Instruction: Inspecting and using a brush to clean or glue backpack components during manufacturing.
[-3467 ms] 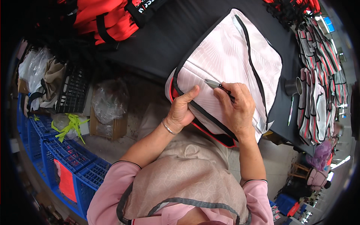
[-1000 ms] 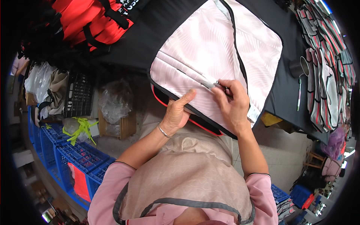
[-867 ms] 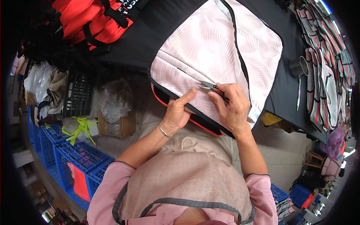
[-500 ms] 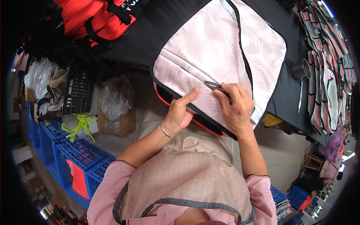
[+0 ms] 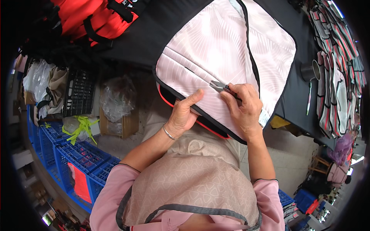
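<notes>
A pale pink, line-patterned fabric bag (image 5: pixel 216 42) with black edging and a long dark zipper lies before me on a black-covered table, its near edge overhanging toward my lap. My left hand (image 5: pixel 184 115) grips that near edge, thumb on top and fingers out of sight underneath. In my right hand (image 5: pixel 246 107) is a pair of thread snips (image 5: pixel 220 85), the blades pointing left just over the fabric, close to a seam line. A small white label (image 5: pixel 264 118) shows beside my right wrist. Under the bag's near edge, black material with red trim (image 5: pixel 165 96) peeks out.
Red bags with black straps (image 5: pixel 92 19) are piled at the far left. To the right are a dark cup (image 5: pixel 310 71), a pen (image 5: pixel 309 99) and stacked grey, red-striped pieces (image 5: pixel 333 84). Blue crates (image 5: pixel 81 154) and a black basket (image 5: pixel 79 92) stand on my left.
The near left corner of the bag has shifted slightly left and up. Both hands keep nearly the same places, and the snips stay over the fabric.
</notes>
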The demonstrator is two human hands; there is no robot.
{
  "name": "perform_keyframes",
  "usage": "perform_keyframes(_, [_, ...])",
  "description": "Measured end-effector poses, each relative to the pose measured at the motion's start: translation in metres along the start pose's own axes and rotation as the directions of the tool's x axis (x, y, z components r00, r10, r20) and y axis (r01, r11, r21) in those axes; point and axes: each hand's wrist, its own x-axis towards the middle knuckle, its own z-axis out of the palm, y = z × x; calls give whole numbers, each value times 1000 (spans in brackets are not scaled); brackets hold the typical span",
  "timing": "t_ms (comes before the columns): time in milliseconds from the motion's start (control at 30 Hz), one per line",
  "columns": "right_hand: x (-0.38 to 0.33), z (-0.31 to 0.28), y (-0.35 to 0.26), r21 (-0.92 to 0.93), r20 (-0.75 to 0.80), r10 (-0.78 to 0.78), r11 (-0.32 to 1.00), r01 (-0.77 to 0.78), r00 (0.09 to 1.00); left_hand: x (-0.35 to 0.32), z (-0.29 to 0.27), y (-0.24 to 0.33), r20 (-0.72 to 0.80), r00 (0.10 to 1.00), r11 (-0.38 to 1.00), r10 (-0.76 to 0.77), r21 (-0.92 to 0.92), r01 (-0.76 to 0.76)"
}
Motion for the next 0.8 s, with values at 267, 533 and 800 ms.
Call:
perform_keyframes(267, [-8,10,10,249,91,321,909,-334,943,-1,2,4,9,998,998,55,38,-55])
perform_keyframes(533, [25,36,-3,165,233,414,875,-455,880,-6,-12,-15,-41,995,993,87,80,-83])
perform_keyframes(800, [26,61,20,301,230,422,826,-476,877,-6,-4,-45,-88,989,948,120,306,-88])
